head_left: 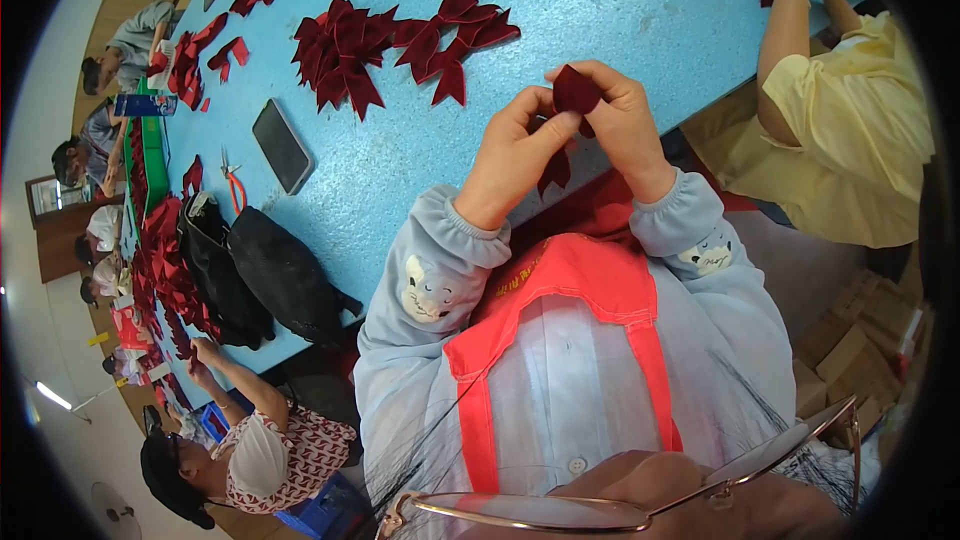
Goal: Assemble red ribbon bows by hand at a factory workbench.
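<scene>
- And there it was: left hand (522, 148) and right hand (624, 116) pinching the dark red velvet piece (575, 90), held up near the blue table (400, 165)'s edge!
- Light fingertips probably spared the nap.
- Steady, matched tension likely kept its folds even.

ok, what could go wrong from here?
1. Left hand and right hand pinch the dark-red piece between them; a slip could let its folds skew.
2. The bow pile is heaped and overlapping, so pulling one bow might drag or crease others.
3. The orange-handled tool lies right by the black bundle; shifting the bundle might knock it.
</scene>
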